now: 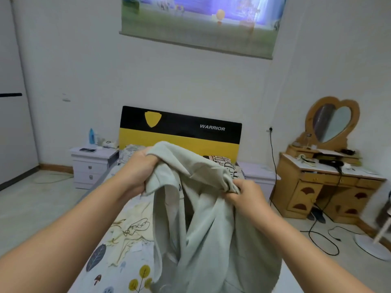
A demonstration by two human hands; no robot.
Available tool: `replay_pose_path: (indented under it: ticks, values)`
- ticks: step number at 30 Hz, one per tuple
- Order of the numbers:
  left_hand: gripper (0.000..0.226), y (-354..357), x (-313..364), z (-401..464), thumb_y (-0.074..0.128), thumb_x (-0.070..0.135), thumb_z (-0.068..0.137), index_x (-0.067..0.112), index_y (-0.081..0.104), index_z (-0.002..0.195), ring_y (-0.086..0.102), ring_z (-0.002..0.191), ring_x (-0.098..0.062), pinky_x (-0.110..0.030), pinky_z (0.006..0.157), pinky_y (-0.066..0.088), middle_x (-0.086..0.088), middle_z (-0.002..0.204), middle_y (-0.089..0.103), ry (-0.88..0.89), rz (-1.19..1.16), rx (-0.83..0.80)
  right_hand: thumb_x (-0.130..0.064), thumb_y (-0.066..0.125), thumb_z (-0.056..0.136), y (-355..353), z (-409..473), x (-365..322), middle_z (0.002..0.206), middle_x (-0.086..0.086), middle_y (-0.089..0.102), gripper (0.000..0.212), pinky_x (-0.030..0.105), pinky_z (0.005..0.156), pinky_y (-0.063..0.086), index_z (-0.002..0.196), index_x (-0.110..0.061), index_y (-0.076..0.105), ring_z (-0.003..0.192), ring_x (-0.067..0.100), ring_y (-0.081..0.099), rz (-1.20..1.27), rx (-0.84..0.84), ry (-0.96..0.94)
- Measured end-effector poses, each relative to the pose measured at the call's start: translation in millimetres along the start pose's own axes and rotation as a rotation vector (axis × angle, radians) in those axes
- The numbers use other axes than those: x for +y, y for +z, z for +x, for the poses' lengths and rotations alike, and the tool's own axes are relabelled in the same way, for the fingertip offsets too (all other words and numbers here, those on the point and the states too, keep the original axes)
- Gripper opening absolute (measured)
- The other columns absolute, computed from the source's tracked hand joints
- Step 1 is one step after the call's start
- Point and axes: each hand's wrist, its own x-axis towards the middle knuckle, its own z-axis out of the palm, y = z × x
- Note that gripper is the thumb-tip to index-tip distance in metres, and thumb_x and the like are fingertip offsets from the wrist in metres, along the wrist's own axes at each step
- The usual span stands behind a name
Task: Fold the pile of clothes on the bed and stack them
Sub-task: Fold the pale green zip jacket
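- Both forearms reach out from the bottom edge, bare, over the bed (101,259).
- Pale grey-green garment (203,218) held up in the air between the two hands; most of it hangs down below both grips, bunched and twisted, its lower end dropping toward the bed at the bottom of view.
- Left hand (138,172): grip curled tight round a bunched upper edge of the garment; cloth folds over the top of the knuckles and drops just to the right of the fist.
- Right hand (243,193): fingers pinched together on a gathered corner of the same garment, lower than the left hand and nearer the camera.
- Stretch of cloth runs taut-ish between the two grips, sloping down from left to right; some dark print shows on an inner fold, too small to read.
- Cream garment (131,231) with dark scribble print lies crumpled flat on the bed, left of the hanging one, below the left forearm; not touched by either hand.
- Bed sheet is light with leaf and tree prints.
- Black and yellow headboard (179,132) behind, marked WARRIOR.
- White nightstand (93,166) left of the bed, a phone and a blue bottle on its surface.
- Wooden dressing table (323,185) right, heart-shaped mirror (333,121) on top.
- Black cables on the floor by it.
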Motion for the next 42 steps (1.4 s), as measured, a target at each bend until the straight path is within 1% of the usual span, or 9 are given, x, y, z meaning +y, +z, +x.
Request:
replay_pose_path:
  ticks: [6,8,13,18,27,29,34,37,42]
  values:
    - [0.027,24,24,8,0.040,0.004,0.093,0.012,0.064,0.100,0.064,0.079,-0.019,-0.036,0.073,0.054,-0.010,0.091,0.068,0.096,0.155,0.066,-0.015,0.064,0.082,10,-9,14,0.066,-0.003,0.053,0.024,0.025,0.053,0.034,0.063,-0.022,0.051,0.062,0.009,0.047,-0.049,-0.118,0.082]
    - [0.029,34,24,6,0.039,0.001,0.091,0.011,0.064,0.103,0.062,0.082,-0.022,-0.038,0.076,0.052,-0.012,0.094,0.068,0.104,0.192,0.041,-0.021,0.069,0.080,9,-13,9,0.082,-0.008,0.060,0.014,0.020,0.058,0.042,0.081,-0.029,0.057,0.072,0.005,0.056,0.138,-0.205,0.092]
    - [0.034,55,18,0,0.043,-0.002,0.090,0.022,0.066,0.087,0.061,0.059,-0.014,-0.025,0.052,0.051,-0.004,0.074,0.068,0.107,0.181,-0.093,-0.038,0.076,0.072,14,-14,-26,0.123,-0.014,0.048,0.083,0.027,0.086,0.050,0.141,-0.036,0.029,0.109,0.007,0.054,0.433,-0.260,-0.018]
    - [0.021,54,10,-2,0.055,0.005,0.088,0.022,0.061,0.077,0.059,0.065,-0.016,-0.029,0.056,0.049,-0.003,0.073,0.065,0.124,0.213,-0.074,-0.011,0.064,0.082,26,-5,-50,0.085,0.008,0.069,0.010,0.041,0.072,0.053,0.092,-0.012,0.068,0.078,0.021,0.061,0.331,-0.036,-0.094]
    - [0.027,29,-77,-47,0.076,0.019,0.073,0.019,0.065,0.098,0.069,0.086,-0.009,-0.019,0.071,0.053,0.006,0.090,0.074,-0.188,0.268,-0.416,-0.004,0.059,0.083,17,3,-49,0.074,0.009,0.063,0.007,0.029,0.059,0.041,0.078,-0.007,0.064,0.065,0.017,0.053,0.459,0.128,-0.102]
    - [0.005,31,-91,-51,0.063,0.015,0.086,0.014,0.063,0.082,0.066,0.071,-0.011,-0.017,0.062,0.047,0.006,0.074,0.069,-0.187,0.332,-0.361,-0.005,0.059,0.084,12,6,-46,0.082,0.012,0.066,0.006,0.030,0.065,0.043,0.084,-0.005,0.065,0.075,0.025,0.059,0.440,0.145,-0.105]
    - [0.030,9,-83,-29,0.043,-0.001,0.093,0.014,0.055,0.070,0.044,0.041,0.000,-0.013,0.038,0.032,0.010,0.045,0.052,-0.104,0.364,-0.062,-0.002,0.053,0.088,-2,7,-11,0.088,0.009,0.069,0.018,0.032,0.072,0.046,0.090,-0.013,0.067,0.086,0.026,0.062,0.307,0.098,-0.051]
    - [0.034,-8,-56,-12,0.041,-0.002,0.093,0.020,0.061,0.076,0.054,0.068,-0.006,-0.005,0.054,0.040,0.007,0.070,0.062,0.022,0.330,0.069,0.003,0.052,0.087,-4,2,22,0.083,0.003,0.065,0.021,0.025,0.062,0.040,0.087,-0.014,0.065,0.079,0.018,0.057,0.212,0.078,0.027]
    - [0.025,-9,-20,7,0.043,0.013,0.097,0.005,0.064,0.085,0.055,0.075,-0.018,-0.029,0.071,0.042,-0.009,0.081,0.063,0.088,0.277,0.073,0.010,0.046,0.082,8,-10,64,0.080,0.011,0.065,0.021,0.026,0.062,0.037,0.075,-0.002,0.063,0.079,0.024,0.056,0.085,-0.104,0.167]
